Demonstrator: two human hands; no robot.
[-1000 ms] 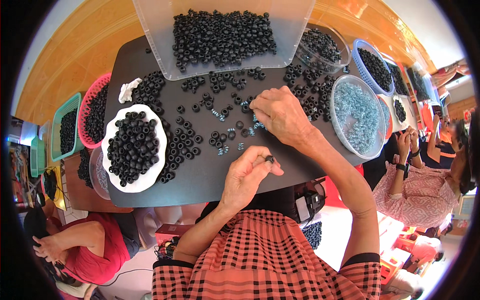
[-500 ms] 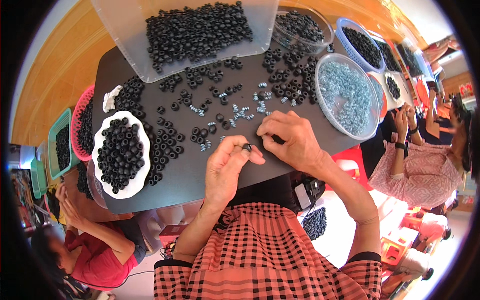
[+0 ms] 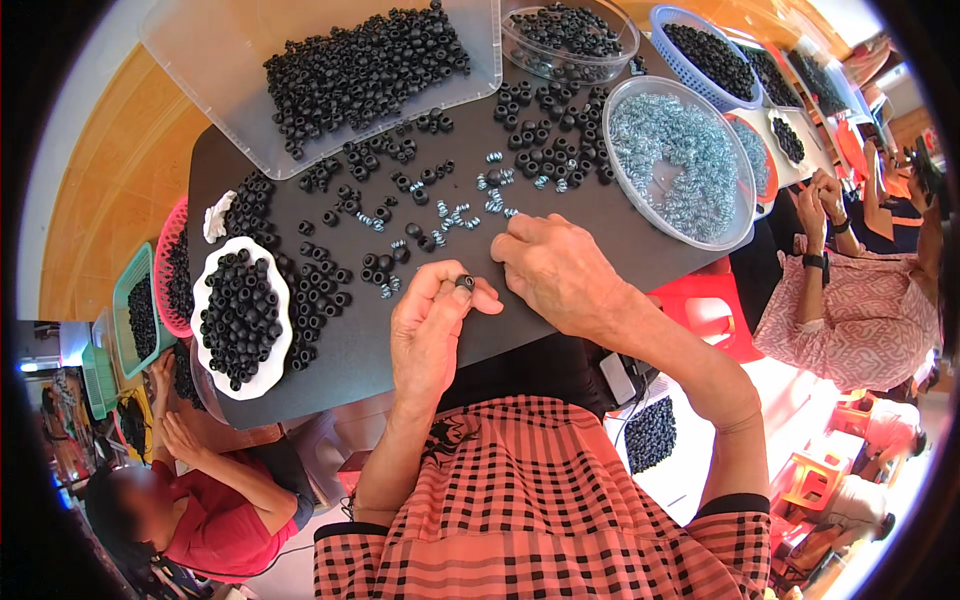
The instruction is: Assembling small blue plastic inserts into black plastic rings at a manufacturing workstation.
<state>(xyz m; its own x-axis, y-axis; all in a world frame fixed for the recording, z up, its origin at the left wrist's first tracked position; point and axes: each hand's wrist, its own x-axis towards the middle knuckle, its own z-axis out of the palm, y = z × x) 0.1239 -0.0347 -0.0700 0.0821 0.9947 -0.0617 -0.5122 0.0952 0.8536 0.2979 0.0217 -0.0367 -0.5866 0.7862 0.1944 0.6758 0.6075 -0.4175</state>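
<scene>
My left hand (image 3: 432, 330) pinches a small black rubber ring (image 3: 464, 283) between thumb and fingertips, just above the black board (image 3: 600, 225). My right hand (image 3: 553, 271) rests beside it on the board, fingers curled, its tips close to the left hand; I cannot tell whether it holds a part. Loose black rings (image 3: 320, 290) and small silvery springs (image 3: 455, 215) lie scattered ahead of both hands.
A white dish (image 3: 207, 268) full of black rings sits at the left. A clear tub (image 3: 225, 100) of rings is at the far side, a round clear bowl (image 3: 735, 235) of springs at the right. Other people sit at the lower left and at the right.
My right hand pulled back from the scattered parts toward my left hand. The two hands met near the board's front edge, the left now holding the ring up.
</scene>
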